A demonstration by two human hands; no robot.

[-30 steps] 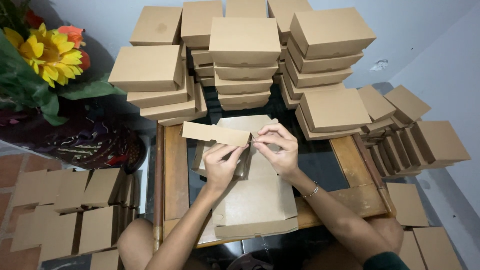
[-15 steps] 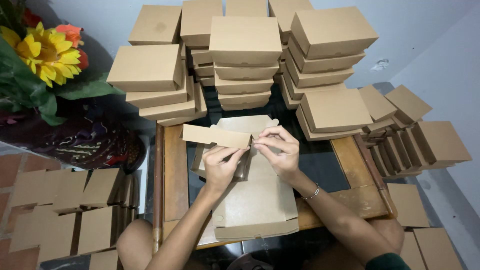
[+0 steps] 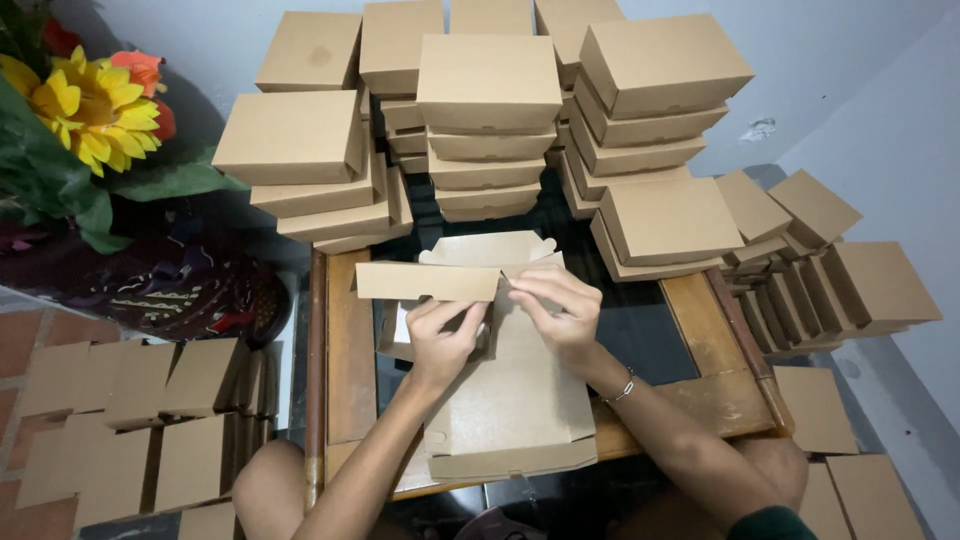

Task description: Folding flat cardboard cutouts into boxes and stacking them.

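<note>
While both hands [image 3: 500,320] pinch it, flat matte cardboard box [image 3: 510,400] creases.

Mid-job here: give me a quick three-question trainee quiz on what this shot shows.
1. True or false: both hands touch the flat box blank on the table.
2. Where do the flowers stand? A) left of the person B) right C) behind the stacks
3. What does the left hand pinch?

Key: 1. True; the right hand presses a corner. 2. A. 3. The raised side flap.
</note>
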